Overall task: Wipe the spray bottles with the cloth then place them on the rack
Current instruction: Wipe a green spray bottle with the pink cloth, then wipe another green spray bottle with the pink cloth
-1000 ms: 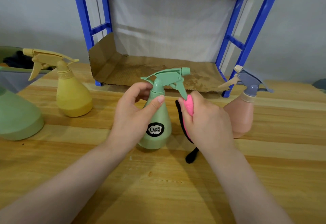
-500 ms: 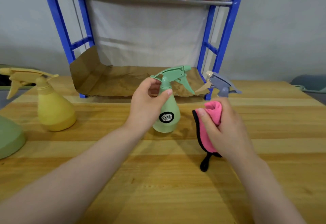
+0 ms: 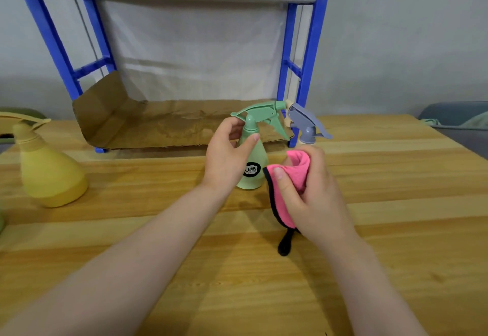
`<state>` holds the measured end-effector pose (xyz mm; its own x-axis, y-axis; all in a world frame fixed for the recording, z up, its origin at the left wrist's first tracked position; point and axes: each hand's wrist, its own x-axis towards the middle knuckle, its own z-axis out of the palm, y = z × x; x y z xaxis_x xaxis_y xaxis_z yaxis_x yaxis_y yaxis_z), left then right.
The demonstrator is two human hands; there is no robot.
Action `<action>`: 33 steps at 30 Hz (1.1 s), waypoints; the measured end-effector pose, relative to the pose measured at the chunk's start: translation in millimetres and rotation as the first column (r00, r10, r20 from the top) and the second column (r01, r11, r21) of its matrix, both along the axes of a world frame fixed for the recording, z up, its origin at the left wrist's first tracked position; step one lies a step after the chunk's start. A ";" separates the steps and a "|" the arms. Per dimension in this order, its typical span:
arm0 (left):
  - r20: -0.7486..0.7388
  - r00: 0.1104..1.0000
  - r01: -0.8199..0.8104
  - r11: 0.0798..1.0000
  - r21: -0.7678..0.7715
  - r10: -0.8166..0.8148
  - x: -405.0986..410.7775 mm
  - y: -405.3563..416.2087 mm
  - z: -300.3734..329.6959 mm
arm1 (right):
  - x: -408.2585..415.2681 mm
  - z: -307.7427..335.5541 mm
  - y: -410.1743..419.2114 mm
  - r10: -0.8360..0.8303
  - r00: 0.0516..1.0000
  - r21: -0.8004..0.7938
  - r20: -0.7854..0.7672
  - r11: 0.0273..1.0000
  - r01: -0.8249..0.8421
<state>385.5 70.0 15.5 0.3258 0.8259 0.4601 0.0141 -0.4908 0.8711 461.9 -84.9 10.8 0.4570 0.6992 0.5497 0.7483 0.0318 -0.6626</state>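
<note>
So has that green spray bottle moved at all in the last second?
Yes. The green spray bottle, gripped by the left hand, has gone away from the person toward the blue rack; its nozzle now overlaps the cardboard-lined shelf.

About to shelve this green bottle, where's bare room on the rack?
The cardboard-lined lower shelf is bare from its upturned left flap across to the middle. Its right front corner is crowded: the green bottle and grey-topped bottle stand there.

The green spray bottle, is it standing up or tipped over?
Standing up. The green spray bottle sits base-down on the table, nozzle on top, the left hand gripping its neck.
</note>
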 end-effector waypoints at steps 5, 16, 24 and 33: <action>-0.048 0.997 0.061 0.998 -0.012 -0.061 -3.1 3.7 -1.4 | 1.0 -3.9 2.6 0.001 1.000 -0.053 0.018 0.999 0.000; -0.281 0.957 0.078 0.997 0.002 -0.074 -80.2 -7.8 -8.4 | -24.9 5.3 3.9 0.061 0.994 -0.063 -0.087 0.996 -0.067; -0.409 0.905 -0.057 0.986 0.157 0.118 -208.2 -33.5 -7.0 | -79.2 17.6 16.3 0.205 0.975 -0.108 -0.083 0.971 -0.213; 0.062 0.874 -0.485 0.873 0.062 0.481 -352.0 -77.2 -20.2 | -189.2 28.0 50.6 0.375 0.890 0.036 -0.259 0.925 -0.379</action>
